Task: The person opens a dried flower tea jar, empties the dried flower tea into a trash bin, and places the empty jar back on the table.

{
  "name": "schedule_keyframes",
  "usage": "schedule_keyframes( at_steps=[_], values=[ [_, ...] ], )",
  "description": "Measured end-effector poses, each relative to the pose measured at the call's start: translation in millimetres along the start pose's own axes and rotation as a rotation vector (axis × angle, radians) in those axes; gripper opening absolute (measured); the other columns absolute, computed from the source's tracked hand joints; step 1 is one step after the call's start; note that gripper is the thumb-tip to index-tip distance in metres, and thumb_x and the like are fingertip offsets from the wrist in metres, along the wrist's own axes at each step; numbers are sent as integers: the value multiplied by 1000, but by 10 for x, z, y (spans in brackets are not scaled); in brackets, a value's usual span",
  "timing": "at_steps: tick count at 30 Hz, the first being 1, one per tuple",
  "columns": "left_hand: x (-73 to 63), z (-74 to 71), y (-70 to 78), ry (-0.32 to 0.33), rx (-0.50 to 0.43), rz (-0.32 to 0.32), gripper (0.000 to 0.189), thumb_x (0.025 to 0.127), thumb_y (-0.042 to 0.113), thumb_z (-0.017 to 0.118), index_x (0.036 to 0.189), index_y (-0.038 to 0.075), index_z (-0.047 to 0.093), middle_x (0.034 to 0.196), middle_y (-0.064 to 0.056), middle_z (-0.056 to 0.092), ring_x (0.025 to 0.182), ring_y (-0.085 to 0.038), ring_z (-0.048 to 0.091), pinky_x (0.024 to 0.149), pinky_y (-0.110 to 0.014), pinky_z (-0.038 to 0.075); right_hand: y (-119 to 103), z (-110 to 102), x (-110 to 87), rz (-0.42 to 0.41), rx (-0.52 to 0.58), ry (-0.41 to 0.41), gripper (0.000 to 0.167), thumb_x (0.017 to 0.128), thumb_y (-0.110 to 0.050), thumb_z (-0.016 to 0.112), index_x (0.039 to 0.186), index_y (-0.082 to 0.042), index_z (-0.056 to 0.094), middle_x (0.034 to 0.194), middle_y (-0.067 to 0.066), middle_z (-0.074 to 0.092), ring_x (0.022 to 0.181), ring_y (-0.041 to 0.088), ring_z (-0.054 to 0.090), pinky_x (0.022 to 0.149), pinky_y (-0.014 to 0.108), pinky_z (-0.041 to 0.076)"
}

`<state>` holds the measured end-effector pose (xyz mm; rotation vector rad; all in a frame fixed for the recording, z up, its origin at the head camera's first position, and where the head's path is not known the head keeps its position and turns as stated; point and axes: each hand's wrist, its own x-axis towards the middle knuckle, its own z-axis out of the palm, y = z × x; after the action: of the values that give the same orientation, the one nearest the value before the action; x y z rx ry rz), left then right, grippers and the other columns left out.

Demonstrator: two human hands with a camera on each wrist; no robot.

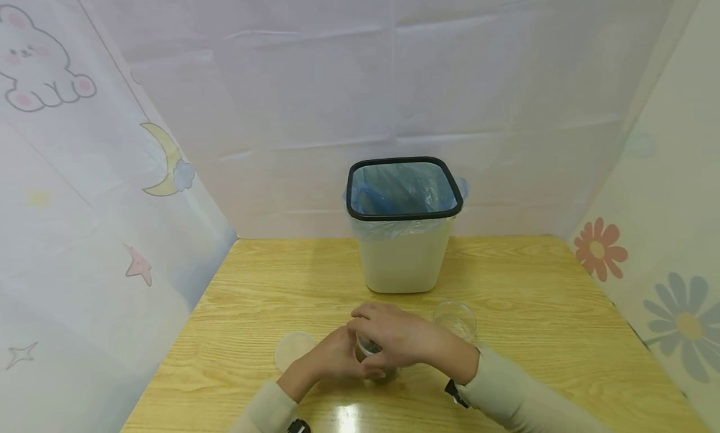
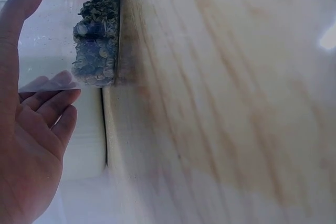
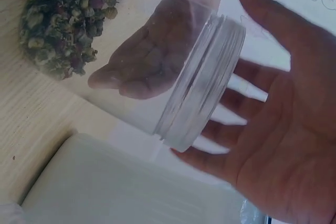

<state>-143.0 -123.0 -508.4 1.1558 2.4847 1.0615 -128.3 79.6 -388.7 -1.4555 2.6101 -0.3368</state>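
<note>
A clear jar stands on the table with dried flower buds heaped at its bottom. My left hand holds the jar's side, its thumb and fingers on opposite sides in the left wrist view. Over the top, my right hand curls its fingers round the clear ridged lid. The right thumb is spread from the other fingers in the right wrist view. From the head view, both hands hide most of the jar.
Behind the hands stands a white bin with a black rim and a blue liner bag. A clear glass bowl is right of the jar, and a pale round disc lies to the left. Printed cloth walls surround the wooden table.
</note>
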Motion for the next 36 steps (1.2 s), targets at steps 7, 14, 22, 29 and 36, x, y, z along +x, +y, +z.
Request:
schedule_keyframes(
  at_steps=[7,14,22,29,36],
  values=[
    [33,5,0,-15,-37,8,74,85,55,77,145,34,38,136,16,55,117,-2,58,94,-26,53,-80,17,21,233,-46,22,63,86,-52,77,133,-13,62,122,4,60,94,19,57,71,29,52],
    [34,-4,19,-19,-62,-13,70,85,53,78,141,32,41,131,15,57,112,-1,59,91,-25,53,-131,-9,23,262,-86,6,53,86,-49,78,125,-16,65,107,0,59,81,14,49,58,24,44],
    [35,-7,16,-20,-77,-23,65,84,54,79,136,36,46,130,16,56,111,-1,58,90,-24,53,-111,-18,19,202,-116,-9,53,83,-43,81,126,-17,64,113,0,60,88,15,52,64,24,47],
    [12,-13,36,-32,-91,-32,68,84,54,79,139,34,43,131,16,55,112,-1,57,92,-24,53,-89,-34,-4,141,-123,-62,55,89,-39,78,137,-17,60,134,3,58,116,24,56,88,37,54],
    [4,-7,37,-27,-64,-42,78,84,56,78,146,32,38,136,14,52,117,-3,56,96,-26,51,-78,-36,-12,108,-122,-54,59,89,-41,79,138,-17,59,137,4,57,123,27,55,95,41,53]
  ],
)
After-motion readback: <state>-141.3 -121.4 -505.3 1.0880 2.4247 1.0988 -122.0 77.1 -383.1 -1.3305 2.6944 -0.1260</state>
